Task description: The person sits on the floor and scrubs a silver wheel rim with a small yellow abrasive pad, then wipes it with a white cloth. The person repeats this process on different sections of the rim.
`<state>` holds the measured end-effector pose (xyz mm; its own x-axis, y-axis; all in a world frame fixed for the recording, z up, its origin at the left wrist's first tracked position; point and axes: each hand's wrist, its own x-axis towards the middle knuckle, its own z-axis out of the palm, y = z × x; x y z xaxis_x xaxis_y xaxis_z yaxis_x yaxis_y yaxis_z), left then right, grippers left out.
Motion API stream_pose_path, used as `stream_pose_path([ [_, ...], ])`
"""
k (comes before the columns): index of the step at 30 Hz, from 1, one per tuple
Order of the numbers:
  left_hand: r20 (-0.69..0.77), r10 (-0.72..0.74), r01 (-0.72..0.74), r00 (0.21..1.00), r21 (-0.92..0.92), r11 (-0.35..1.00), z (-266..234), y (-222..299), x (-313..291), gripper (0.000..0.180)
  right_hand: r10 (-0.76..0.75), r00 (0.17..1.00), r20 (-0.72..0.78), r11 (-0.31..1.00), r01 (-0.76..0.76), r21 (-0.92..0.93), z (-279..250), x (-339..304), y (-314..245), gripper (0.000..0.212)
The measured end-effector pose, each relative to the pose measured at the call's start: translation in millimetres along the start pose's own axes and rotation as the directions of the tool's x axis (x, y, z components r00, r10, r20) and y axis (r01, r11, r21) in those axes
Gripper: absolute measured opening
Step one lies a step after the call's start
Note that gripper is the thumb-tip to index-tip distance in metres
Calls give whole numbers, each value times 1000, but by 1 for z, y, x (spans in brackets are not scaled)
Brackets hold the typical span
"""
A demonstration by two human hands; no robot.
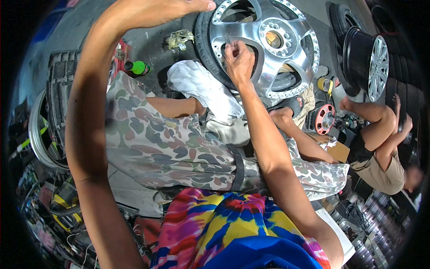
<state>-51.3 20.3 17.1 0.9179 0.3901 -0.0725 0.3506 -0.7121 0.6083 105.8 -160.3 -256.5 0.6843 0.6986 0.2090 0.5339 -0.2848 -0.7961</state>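
Note:
A large polished multi-spoke alloy wheel (280, 24) lies face up in front of me, small bolts around its rim, with a black tyre (204, 49) around it. My right hand (240, 62) is over a spoke on its left side. The fingers are pinched together close to the metal; whatever they hold is too small to make out. My left hand (172, 10) reaches across the top left, a digit stretched out to the tyre's far edge. The picture's upper border cuts off its other fingers. White cloth (197, 85) lies against the tyre's near side.
A green bottle (137, 68) stands left of the cloth, beside a crumpled wrapper (181, 39). At far left are another tyre (62, 98) and bare rim (38, 130). A red reel (324, 119) and silver-faced wheel (378, 67) are on the right, where another person (378, 166) sits.

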Motion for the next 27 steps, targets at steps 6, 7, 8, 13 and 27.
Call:
stream_pose_path([
  [6, -2, -18, 18, 1000, 18, 1000, -1, -1, -2, 33, 30, 997, -68, 999, -27, 40, -3, 1, 5, 21],
  [7, 2, -22, 22, 1000, 17, 1000, 0, -1, -2, 33, 20, 998, -52, 999, -19, 27, -2, -1, 5, 22],
  [8, 4, -21, 21, 1000, 18, 1000, -1, -1, -2, 33, 9, 999, -40, 1000, -8, 14, -1, -1, -1, 22],
  [13, 0, -7, 7, 1000, -5, 1000, 0, -2, -2, 34, -29, 1000, 3, 998, 29, -50, -3, 0, -3, 23],
  [27, 4, 18, -18, 1000, 12, 1000, 1, -5, -2, 35, 46, 998, 54, 999, -47, 25, -8, 3, -8, 23],
])
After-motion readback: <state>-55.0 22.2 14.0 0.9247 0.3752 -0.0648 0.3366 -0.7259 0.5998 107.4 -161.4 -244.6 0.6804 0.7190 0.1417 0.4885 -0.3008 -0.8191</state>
